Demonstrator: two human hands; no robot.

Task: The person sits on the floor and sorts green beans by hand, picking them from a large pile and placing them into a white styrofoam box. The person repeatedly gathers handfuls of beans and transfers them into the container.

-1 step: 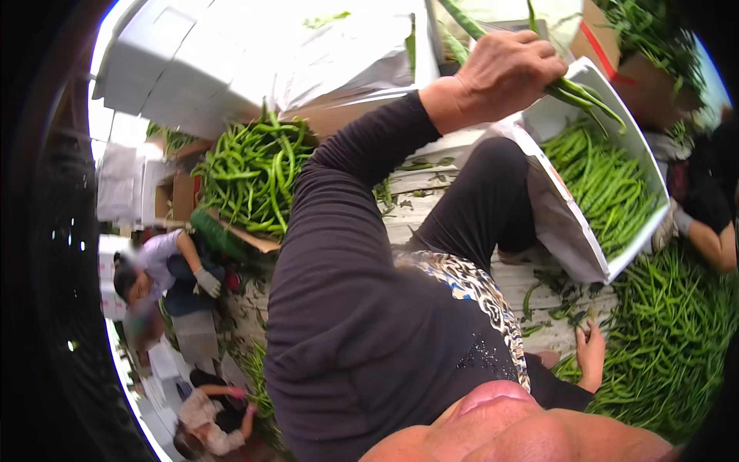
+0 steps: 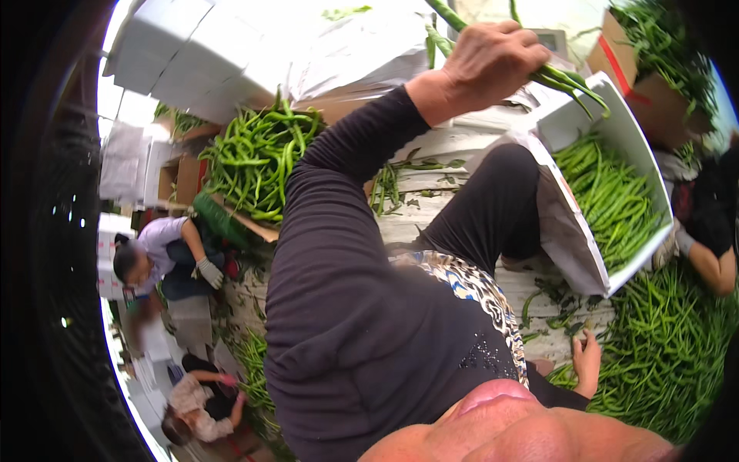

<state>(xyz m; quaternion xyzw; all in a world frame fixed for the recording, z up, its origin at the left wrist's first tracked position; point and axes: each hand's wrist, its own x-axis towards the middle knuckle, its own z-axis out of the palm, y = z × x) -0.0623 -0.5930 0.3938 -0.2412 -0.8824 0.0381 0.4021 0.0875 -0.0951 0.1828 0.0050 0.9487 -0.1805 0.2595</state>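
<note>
My left hand (image 2: 493, 63) is raised at the top of the head view, its fingers wrapped round several long green chili peppers (image 2: 570, 83). Their ends stick out on both sides of the fist. Below and to the right, a white box (image 2: 566, 208) stands tilted, holding many green chili peppers (image 2: 604, 196) laid roughly lengthwise. My right hand (image 2: 586, 362) is low on the right, beside a large loose pile of green chili peppers (image 2: 662, 354). Its fingers point upward, slightly apart, and nothing shows in them.
Another heap of peppers (image 2: 258, 162) fills a carton at left. White boxes (image 2: 177, 54) stand behind it. Two people (image 2: 165, 254) crouch at far left; a gloved co-worker's arm (image 2: 712, 266) reaches in at right. Leaf scraps (image 2: 558, 296) litter the floor.
The surroundings sit slightly lower in view. My left hand, still gripping the peppers, has shifted a little left and away from the white box. My right hand stays beside the pile.
</note>
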